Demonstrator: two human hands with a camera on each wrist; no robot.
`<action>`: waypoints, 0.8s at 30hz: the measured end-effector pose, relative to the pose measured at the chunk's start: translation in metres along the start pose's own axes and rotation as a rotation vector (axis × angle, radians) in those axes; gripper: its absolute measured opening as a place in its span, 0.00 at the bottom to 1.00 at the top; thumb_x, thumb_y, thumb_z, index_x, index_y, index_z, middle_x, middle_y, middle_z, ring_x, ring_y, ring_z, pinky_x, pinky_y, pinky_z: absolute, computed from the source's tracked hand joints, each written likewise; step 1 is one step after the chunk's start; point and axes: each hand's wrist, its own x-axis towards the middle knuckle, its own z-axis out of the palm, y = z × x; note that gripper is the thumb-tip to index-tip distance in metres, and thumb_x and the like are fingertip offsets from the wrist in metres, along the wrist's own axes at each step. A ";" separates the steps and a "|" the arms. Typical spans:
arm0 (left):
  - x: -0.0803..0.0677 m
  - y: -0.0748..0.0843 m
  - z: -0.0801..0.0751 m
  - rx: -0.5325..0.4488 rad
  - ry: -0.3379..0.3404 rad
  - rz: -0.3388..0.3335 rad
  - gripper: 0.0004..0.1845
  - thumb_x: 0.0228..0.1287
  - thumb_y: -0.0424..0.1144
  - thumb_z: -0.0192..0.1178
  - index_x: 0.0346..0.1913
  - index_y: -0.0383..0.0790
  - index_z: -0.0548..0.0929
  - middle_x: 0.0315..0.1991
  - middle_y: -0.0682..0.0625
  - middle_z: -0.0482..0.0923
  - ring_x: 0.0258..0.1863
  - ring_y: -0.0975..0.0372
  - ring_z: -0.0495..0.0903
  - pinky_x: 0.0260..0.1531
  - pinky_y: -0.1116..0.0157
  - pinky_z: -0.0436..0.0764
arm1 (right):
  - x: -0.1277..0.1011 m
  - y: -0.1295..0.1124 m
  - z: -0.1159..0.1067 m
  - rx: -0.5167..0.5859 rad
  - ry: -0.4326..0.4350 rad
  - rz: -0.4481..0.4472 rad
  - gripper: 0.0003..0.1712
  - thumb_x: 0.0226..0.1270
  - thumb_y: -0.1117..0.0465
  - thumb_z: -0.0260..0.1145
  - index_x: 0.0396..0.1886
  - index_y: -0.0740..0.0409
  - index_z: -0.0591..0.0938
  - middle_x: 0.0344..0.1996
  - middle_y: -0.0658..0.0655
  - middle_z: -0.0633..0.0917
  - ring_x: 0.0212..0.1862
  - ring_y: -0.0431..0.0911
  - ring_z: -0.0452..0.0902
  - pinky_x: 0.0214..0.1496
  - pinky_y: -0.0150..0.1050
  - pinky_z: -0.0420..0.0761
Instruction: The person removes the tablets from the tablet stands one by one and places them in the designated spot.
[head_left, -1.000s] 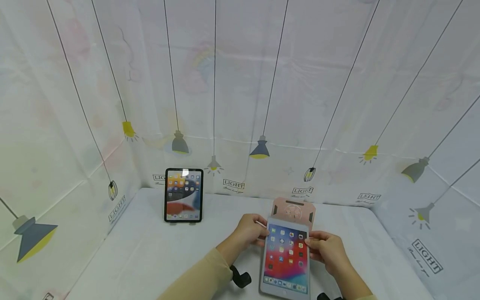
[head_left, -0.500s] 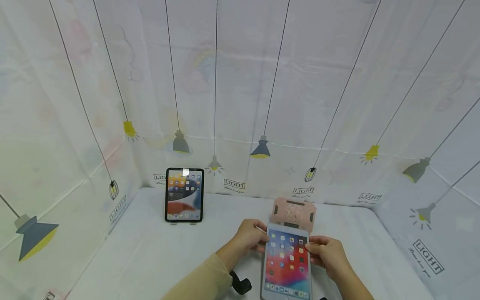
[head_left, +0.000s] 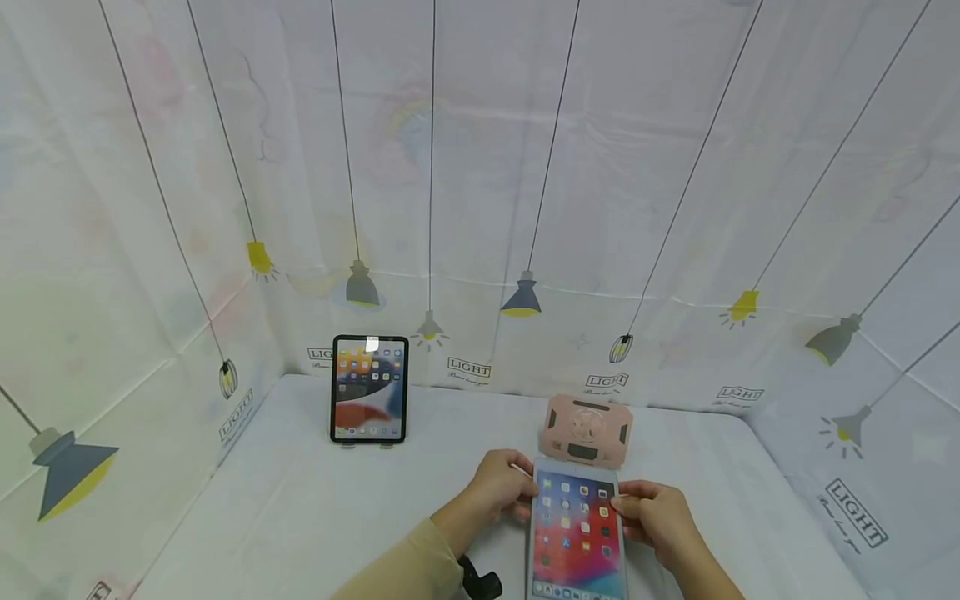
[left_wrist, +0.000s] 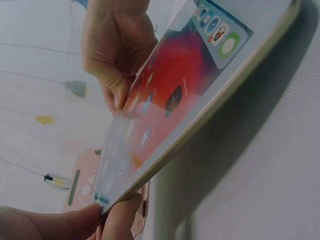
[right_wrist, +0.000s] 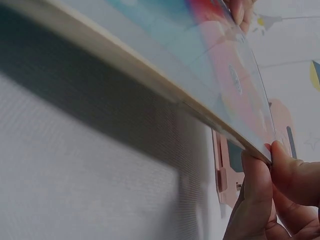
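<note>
A white-framed tablet (head_left: 576, 533) with a lit home screen hangs between my two hands. My left hand (head_left: 498, 487) pinches its left edge near the far end, thumb above and fingers beneath. On the opposite edge my right hand (head_left: 658, 517) pinches it the same way. In the left wrist view the tablet (left_wrist: 165, 95) is off the white table, its shadow falling below. Just beyond its far edge stands a pink tablet stand (head_left: 587, 427) with dark pads, leaning back. The tablet's near end is cut off by the head view's bottom edge.
A second tablet (head_left: 369, 390), black-framed and lit, stands upright on a holder at the back left of the white table (head_left: 300, 500). A cloth backdrop (head_left: 480, 208) printed with lamps rises behind. A black curved piece (head_left: 482, 583) sits by my left wrist.
Both hands have drawn the tablet toward me, down in the head view. More of the pink stand now shows, including its lower part. The black-framed tablet has stayed put.
</note>
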 end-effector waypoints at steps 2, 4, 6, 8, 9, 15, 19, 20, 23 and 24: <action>-0.001 -0.001 0.000 0.001 0.000 0.004 0.11 0.59 0.21 0.68 0.42 0.36 0.84 0.30 0.44 0.87 0.26 0.61 0.88 0.16 0.68 0.86 | 0.000 0.001 0.000 -0.007 -0.004 0.003 0.25 0.69 0.62 0.76 0.62 0.68 0.84 0.38 0.56 0.93 0.30 0.47 0.87 0.35 0.40 0.92; -0.003 -0.001 0.001 0.002 0.001 0.004 0.11 0.59 0.21 0.68 0.41 0.36 0.84 0.29 0.45 0.87 0.25 0.61 0.88 0.16 0.68 0.86 | -0.001 0.002 0.001 -0.011 -0.001 0.010 0.24 0.69 0.63 0.75 0.62 0.68 0.84 0.38 0.57 0.93 0.31 0.47 0.87 0.36 0.40 0.92; -0.005 -0.002 0.001 0.007 0.002 0.003 0.11 0.59 0.20 0.68 0.41 0.36 0.84 0.29 0.45 0.87 0.24 0.61 0.88 0.15 0.68 0.86 | -0.001 0.004 0.001 -0.013 -0.002 0.017 0.24 0.69 0.63 0.76 0.62 0.68 0.84 0.39 0.57 0.93 0.31 0.47 0.87 0.37 0.41 0.92; -0.007 -0.002 0.001 0.010 0.004 0.000 0.11 0.58 0.20 0.68 0.41 0.36 0.84 0.29 0.45 0.88 0.23 0.61 0.88 0.15 0.69 0.85 | -0.002 0.005 0.002 -0.015 0.000 0.019 0.24 0.69 0.63 0.75 0.62 0.68 0.84 0.39 0.58 0.93 0.32 0.48 0.88 0.38 0.42 0.93; -0.008 -0.003 0.002 0.011 0.004 -0.002 0.11 0.58 0.20 0.68 0.41 0.36 0.84 0.29 0.45 0.88 0.23 0.61 0.88 0.15 0.69 0.85 | -0.002 0.006 0.003 -0.015 0.001 0.020 0.24 0.69 0.63 0.75 0.61 0.68 0.85 0.39 0.58 0.93 0.32 0.48 0.88 0.38 0.42 0.93; -0.006 -0.010 0.001 -0.009 -0.011 -0.006 0.12 0.57 0.20 0.68 0.41 0.36 0.83 0.31 0.41 0.89 0.22 0.61 0.86 0.13 0.71 0.83 | -0.005 0.009 0.004 -0.016 -0.006 0.014 0.24 0.69 0.63 0.76 0.62 0.69 0.84 0.37 0.57 0.93 0.31 0.47 0.87 0.36 0.40 0.92; -0.003 -0.016 0.000 -0.026 -0.037 -0.004 0.12 0.56 0.20 0.68 0.41 0.35 0.83 0.33 0.39 0.90 0.23 0.61 0.87 0.14 0.69 0.84 | -0.006 0.014 0.001 -0.015 -0.015 0.016 0.26 0.69 0.64 0.76 0.63 0.70 0.83 0.39 0.59 0.93 0.32 0.47 0.87 0.35 0.40 0.92; -0.003 -0.016 0.000 -0.022 -0.040 -0.004 0.12 0.56 0.20 0.69 0.41 0.35 0.84 0.33 0.39 0.90 0.23 0.61 0.87 0.15 0.68 0.85 | -0.006 0.015 0.001 -0.015 -0.017 0.017 0.26 0.69 0.64 0.76 0.63 0.71 0.83 0.39 0.60 0.93 0.32 0.47 0.87 0.35 0.40 0.92; -0.005 -0.017 -0.001 -0.014 -0.043 -0.008 0.11 0.56 0.20 0.69 0.40 0.35 0.84 0.32 0.40 0.90 0.23 0.60 0.88 0.16 0.66 0.87 | -0.007 0.018 0.000 -0.009 -0.031 0.019 0.27 0.67 0.65 0.77 0.63 0.71 0.83 0.38 0.59 0.93 0.32 0.48 0.87 0.36 0.41 0.92; -0.007 -0.017 -0.001 -0.010 -0.043 -0.012 0.11 0.56 0.20 0.69 0.40 0.35 0.84 0.32 0.40 0.90 0.24 0.60 0.88 0.17 0.66 0.87 | -0.007 0.019 0.000 -0.007 -0.036 0.018 0.27 0.66 0.65 0.77 0.63 0.71 0.83 0.37 0.58 0.93 0.32 0.48 0.87 0.35 0.41 0.92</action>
